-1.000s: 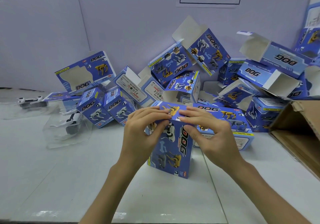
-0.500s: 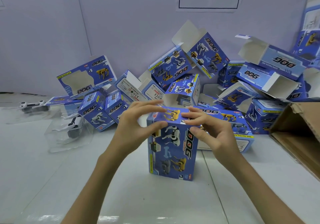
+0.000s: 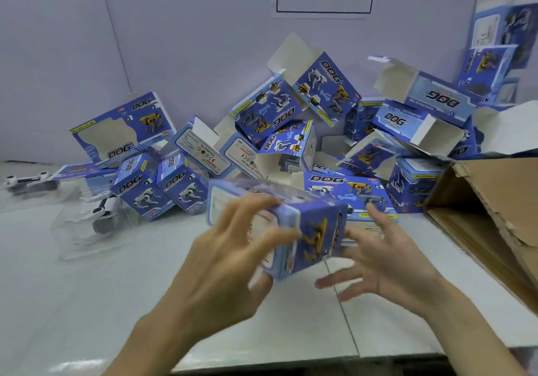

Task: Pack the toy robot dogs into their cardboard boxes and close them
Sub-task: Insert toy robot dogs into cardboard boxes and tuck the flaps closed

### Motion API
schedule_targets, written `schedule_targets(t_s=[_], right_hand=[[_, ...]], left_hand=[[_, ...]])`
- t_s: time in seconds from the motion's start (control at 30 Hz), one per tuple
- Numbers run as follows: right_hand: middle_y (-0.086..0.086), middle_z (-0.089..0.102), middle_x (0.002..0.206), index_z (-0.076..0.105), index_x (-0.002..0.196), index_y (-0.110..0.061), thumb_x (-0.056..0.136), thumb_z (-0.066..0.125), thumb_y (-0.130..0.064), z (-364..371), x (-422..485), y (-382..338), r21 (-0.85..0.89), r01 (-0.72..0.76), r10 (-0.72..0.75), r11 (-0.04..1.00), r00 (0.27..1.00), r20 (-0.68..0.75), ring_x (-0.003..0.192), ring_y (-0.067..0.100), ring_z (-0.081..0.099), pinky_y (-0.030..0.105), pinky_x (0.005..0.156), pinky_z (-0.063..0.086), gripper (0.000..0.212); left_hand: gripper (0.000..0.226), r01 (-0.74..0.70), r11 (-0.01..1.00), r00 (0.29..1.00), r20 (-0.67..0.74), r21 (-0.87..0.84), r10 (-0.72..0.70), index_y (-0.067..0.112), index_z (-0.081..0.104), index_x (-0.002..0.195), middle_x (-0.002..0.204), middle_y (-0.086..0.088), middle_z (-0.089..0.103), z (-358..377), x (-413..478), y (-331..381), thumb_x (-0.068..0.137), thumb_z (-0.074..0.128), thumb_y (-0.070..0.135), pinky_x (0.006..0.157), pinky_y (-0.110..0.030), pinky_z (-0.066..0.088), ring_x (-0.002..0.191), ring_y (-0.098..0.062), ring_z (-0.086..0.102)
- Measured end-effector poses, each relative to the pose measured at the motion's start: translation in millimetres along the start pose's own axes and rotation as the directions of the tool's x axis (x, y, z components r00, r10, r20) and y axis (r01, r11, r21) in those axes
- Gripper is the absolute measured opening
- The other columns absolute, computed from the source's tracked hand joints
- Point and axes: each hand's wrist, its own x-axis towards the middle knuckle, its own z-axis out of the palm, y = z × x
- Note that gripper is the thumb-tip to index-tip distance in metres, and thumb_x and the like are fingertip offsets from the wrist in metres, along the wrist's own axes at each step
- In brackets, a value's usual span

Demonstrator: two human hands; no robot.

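In the head view the blue dog box (image 3: 305, 230) sits tilted and blurred between the hands. The left hand (image 3: 233, 259) curls fingers and thumb round it, and the right hand (image 3: 387, 262) is spread open just beside its right end. The box is probably being turned, so bring the right palm on to steady it and check the flaps are tucked.
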Motion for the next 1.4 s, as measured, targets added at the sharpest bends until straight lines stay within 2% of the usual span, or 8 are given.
schedule_targets(t_s=[0.27,0.43,0.6,0.83,1.0,1.13,1.3,1.4], right_hand=[[0.018,0.064,0.087,0.066,0.113,-0.007,0.076,0.062,-0.035,-5,-31,12,0.114,0.234,-0.186,0.965,0.926,-0.33,0.068,0.029,0.065,0.033,0.056,0.056,0.047],[0.009,0.07,0.079,0.078,0.079,-0.02,0.093,0.049,-0.024,-29,-53,11,0.12,0.642,-0.405,0.757,0.606,-0.685,0.071,0.023,0.071,0.035,0.071,0.062,0.032],[-0.005,0.066,0.11,0.055,0.116,-0.022,0.102,0.046,-0.028,-69,-57,2,0.1,0.863,-0.447,0.495,0.352,-0.822,0.11,0.025,0.067,0.038,0.091,0.057,0.017],[-0.006,0.053,0.14,0.055,0.129,-0.032,0.094,0.057,0.001,-71,-22,30,-0.339,0.439,-0.516,0.832,0.39,-0.762,0.128,0.017,0.051,0.027,0.089,0.045,0.048],[-0.013,0.051,0.142,0.058,0.129,-0.036,0.081,0.074,0.003,-44,9,15,-0.838,0.2,-0.806,0.507,0.453,-0.38,0.133,0.004,0.043,0.033,0.11,0.038,0.064],[-0.021,0.028,0.156,0.04,0.144,-0.047,0.078,0.079,-0.021,-32,44,-7,-0.97,0.068,-0.7,0.231,0.705,-0.117,0.143,0.004,0.025,0.037,0.114,0.024,0.08],[-0.01,0.038,0.154,0.036,0.146,-0.042,0.085,0.072,-0.051,-33,92,-44,-0.906,0.052,-0.539,0.421,0.817,-0.204,0.139,0.019,0.038,0.048,0.111,0.037,0.072],[-0.005,0.05,0.146,0.047,0.14,-0.033,0.087,0.066,-0.054,-27,125,-63,-0.954,-0.058,-0.545,0.295,0.81,-0.218,0.13,0.021,0.047,0.05,0.107,0.04,0.06]], left_hand=[[0.058,-0.168,0.986,0.985,-0.027,-0.01,0.168,0.027,0.044,0.134,0.15,-0.011,0.031,54,-27,9,0.085,0.071,0.014,0.102,-0.05,0.049,0.138,-0.031,0.043],[0.059,0.138,0.987,0.988,0.081,-0.078,-0.132,0.026,0.043,0.136,0.156,-0.005,0.029,73,-46,-5,0.084,0.071,0.029,0.063,-0.027,0.057,0.096,-0.025,0.07],[0.061,0.479,0.863,0.875,0.171,-0.162,-0.453,0.044,0.04,0.125,0.152,0.016,0.018,89,-62,-25,0.082,0.076,0.021,0.067,-0.033,0.058,0.092,-0.012,0.067],[0.035,0.504,0.864,0.786,0.419,-0.005,-0.456,0.043,0.046,0.126,0.152,0.02,0.018,95,-65,-25,0.092,0.056,0.046,0.076,-0.026,0.043,0.095,-0.01,0.061],[0.024,0.474,0.879,0.808,0.422,-0.052,-0.411,0.04,0.058,0.119,0.134,0.024,0.044,92,-64,-24,0.095,0.054,0.04,0.093,-0.02,0.034,0.115,-0.002,0.05],[0.022,0.48,0.874,0.808,0.423,-0.073,-0.409,0.037,0.062,0.115,0.125,0.027,0.05,91,-63,-24,0.095,0.053,0.039,0.098,-0.02,0.035,0.116,0.003,0.046],[0.024,0.487,0.871,0.795,0.446,-0.064,-0.412,0.038,0.059,0.117,0.126,0.029,0.047,89,-63,-24,0.096,0.049,0.042,0.098,-0.017,0.032,0.117,0.008,0.042],[0.025,0.492,0.869,0.787,0.459,-0.063,-0.412,0.039,0.059,0.117,0.126,0.029,0.047,88,-62,-24,0.096,0.047,0.044,0.098,-0.018,0.032,0.118,0.008,0.041]])
